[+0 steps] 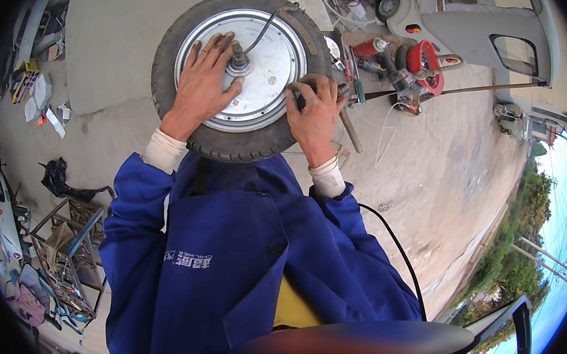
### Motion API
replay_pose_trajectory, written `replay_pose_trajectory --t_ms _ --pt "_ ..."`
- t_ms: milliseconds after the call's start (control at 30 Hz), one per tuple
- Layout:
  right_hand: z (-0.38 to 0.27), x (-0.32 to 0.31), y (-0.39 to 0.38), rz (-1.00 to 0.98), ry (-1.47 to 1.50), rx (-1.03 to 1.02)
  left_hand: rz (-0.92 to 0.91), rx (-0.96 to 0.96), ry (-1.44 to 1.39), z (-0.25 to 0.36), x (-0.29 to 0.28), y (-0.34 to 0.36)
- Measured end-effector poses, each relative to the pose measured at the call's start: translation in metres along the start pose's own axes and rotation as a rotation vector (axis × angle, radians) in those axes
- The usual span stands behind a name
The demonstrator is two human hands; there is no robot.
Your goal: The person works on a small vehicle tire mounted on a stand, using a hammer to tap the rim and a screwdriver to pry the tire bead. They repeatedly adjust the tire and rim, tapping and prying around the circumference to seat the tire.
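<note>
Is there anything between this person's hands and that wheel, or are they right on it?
Nothing visible stands between. The left hand lies flat on the silver hub of the wheel, beside the axle. The right hand grips a dark-handled tool at the hub's edge, against the tyre.

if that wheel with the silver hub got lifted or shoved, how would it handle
The wheel probably feels heavy for its size: a broad metal hub fills the thick rubber tire. It looks stiff, not floppy. Being round, it would likely roll if stood on edge; here the left hand lies flat on it.
</note>
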State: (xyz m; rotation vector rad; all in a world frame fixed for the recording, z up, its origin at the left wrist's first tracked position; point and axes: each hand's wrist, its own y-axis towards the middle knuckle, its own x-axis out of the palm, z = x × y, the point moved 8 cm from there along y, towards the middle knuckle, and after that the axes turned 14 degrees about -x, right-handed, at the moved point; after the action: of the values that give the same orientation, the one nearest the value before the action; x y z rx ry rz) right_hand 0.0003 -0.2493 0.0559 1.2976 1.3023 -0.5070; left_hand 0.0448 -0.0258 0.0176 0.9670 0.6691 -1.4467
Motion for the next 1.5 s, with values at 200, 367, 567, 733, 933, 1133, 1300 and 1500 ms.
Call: replay_pose_trajectory --t_ms 200,367,567,733,933,1133,1300,1500 --pt "0.001 0.001 0.001 -0.045 -0.028 0.022 -0.002 -0.002 -0.004 0.0 0.001 -0.001" --pt "0.001 0.001 0.003 -0.043 -0.016 0.024 0.001 -0.006 0.007 0.001 -0.002 -0.001" --pt "0.005 0.0 -0.003 -0.016 0.077 0.033 0.007 -0.019 -0.004 0.002 0.0 -0.001" --pt "0.004 0.003 0.002 -0.056 0.025 0.019 0.004 -0.016 0.003 0.001 0.001 -0.001" --pt "0.006 0.003 0.001 -0.05 0.013 0.01 -0.016 -0.001 0.008 0.0 0.002 -0.001" --pt "0.01 0.006 0.003 -0.086 0.028 0.037 -0.023 0.023 -0.005 -0.001 -0.001 0.002" --pt "0.011 -0.002 0.0 -0.02 0.119 0.029 -0.025 -0.003 -0.024 -0.002 -0.002 0.0" --pt "0.009 0.002 0.0 -0.024 0.069 -0.018 -0.013 -0.015 -0.035 -0.004 -0.003 -0.003"
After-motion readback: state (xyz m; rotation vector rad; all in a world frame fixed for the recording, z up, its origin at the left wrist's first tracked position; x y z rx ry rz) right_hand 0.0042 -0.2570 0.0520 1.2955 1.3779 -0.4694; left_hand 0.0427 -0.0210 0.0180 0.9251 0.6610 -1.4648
